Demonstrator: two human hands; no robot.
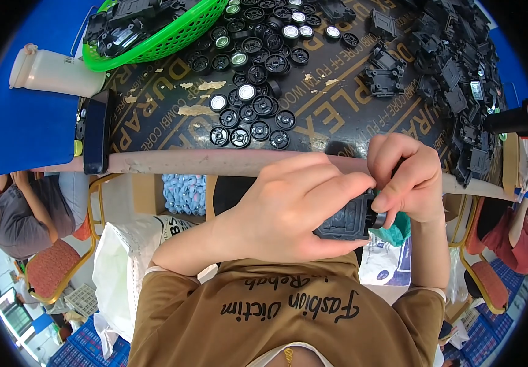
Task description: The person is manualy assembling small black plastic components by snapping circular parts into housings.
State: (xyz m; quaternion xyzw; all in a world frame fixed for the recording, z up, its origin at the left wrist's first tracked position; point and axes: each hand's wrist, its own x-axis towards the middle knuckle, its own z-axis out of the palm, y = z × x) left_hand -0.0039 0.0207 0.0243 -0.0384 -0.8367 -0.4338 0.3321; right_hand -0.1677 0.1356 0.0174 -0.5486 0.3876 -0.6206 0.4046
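Currently, the left hand (pixel 288 208) grips a black plastic housing (pixel 346 220), held just below the table edge (pixel 215 162) and in front of the person's chest. The housing is dark, ribbed and blocky; most of it is hidden by the fingers. The right hand (pixel 408 177) pinches a small black wheel (pixel 378 219) against the housing's right side. More wheels (pixel 255 92) lie on the table, well apart from the hands.
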